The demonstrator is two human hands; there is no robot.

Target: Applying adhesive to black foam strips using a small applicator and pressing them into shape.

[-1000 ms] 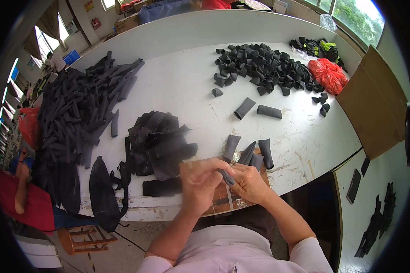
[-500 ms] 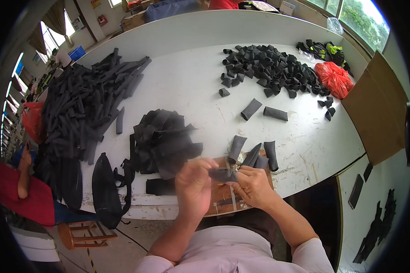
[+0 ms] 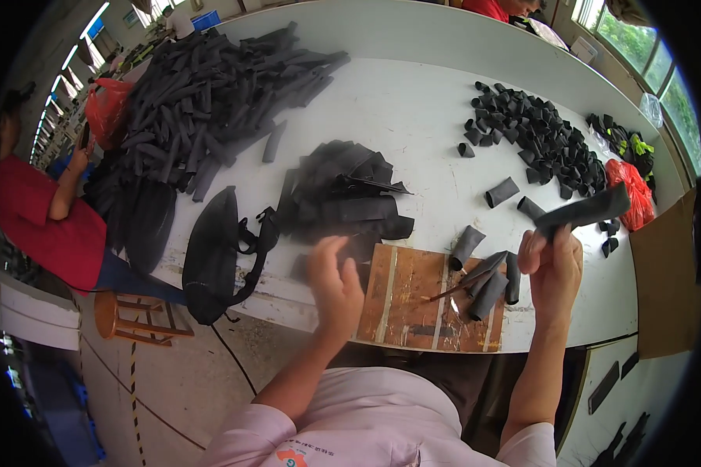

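Note:
My right hand [image 3: 554, 268] is raised at the right, its fingers closed on a dark fabric tube [image 3: 588, 210] that points toward the far right. My left hand [image 3: 337, 288] holds nothing; its thumb and fingers are apart beside a pile of flat black fabric pieces [image 3: 350, 206]. Between my hands lies a stained wooden board [image 3: 389, 300] at the table's near edge. Several short dark fabric tubes [image 3: 467, 245] rest on and around its right side. A thin brown stick [image 3: 452, 290] slants across the board there.
A big heap of long dark fabric strips [image 3: 202, 101] covers the far left. Many short black tubes [image 3: 549, 136] lie at the far right, near a red plastic bag [image 3: 631, 194]. A black bag [image 3: 213, 257] overhangs the front edge. A seated person in red [image 3: 51, 226] is at the left.
The view has swung to the left. My hands have parted: the right one has lifted the fabric tube up and to the right, while the left has let go.

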